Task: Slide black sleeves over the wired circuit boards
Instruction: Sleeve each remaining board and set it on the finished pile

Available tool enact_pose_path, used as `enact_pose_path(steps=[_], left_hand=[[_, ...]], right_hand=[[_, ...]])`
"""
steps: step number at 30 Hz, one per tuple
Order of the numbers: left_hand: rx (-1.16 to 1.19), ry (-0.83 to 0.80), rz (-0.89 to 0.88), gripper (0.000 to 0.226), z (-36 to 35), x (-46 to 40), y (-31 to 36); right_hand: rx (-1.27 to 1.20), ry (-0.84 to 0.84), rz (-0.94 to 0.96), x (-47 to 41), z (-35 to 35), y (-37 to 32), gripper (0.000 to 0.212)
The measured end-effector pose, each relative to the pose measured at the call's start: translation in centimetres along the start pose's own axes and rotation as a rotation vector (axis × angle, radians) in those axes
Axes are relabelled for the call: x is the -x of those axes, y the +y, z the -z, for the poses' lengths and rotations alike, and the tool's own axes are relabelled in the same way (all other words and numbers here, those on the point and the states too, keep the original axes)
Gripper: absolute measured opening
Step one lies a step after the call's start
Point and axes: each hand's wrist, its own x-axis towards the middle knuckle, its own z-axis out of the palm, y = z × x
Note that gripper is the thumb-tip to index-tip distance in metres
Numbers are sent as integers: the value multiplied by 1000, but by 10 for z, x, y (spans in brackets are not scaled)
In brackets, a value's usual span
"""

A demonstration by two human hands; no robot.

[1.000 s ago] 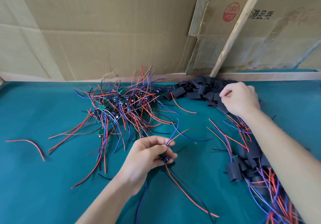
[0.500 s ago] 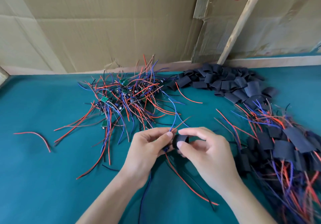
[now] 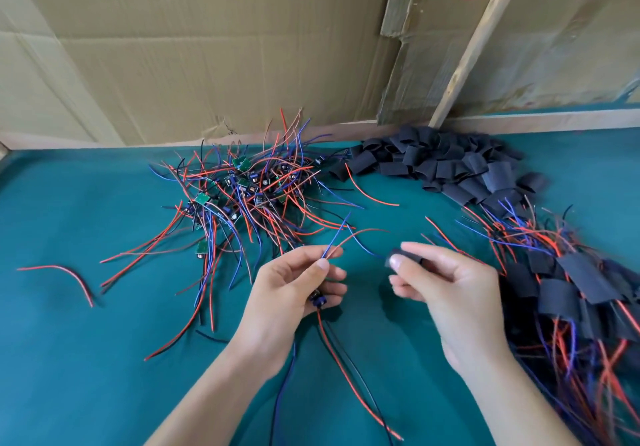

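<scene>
Circuit board sits low in the left hand, which pinches its blue and red leads upright between thumb and forefinger. Right hand pinches a black sleeve just beside the lead tips, not yet threaded. Risk: splayed leads miss the squashed sleeve mouth, or snag. Unsleeved pile lies behind on the table.

Bright, even daylight; soft shadows under both hands. Right hand motion-blurred. Wide-angle bending at edges. No glare.
</scene>
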Motion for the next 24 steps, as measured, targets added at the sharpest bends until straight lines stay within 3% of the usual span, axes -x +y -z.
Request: enact_pose_path(steps=[4,12,16,24], left_hand=[[11,-8,-7,24,1,0,0],[-18,-54,-14,26,2,-1,-1],[-22,-84,-8,24,2,0,-2],[-85,-167,4,20,3,0,-3]], right_hand=[[-125,-43,-71,-10,13,-2,33],[-324,-110,-130,-11,15,-2,30],[-289,-146,-134,-10,14,-5,25],[-334,-196,-174,-8,13,-13,37]])
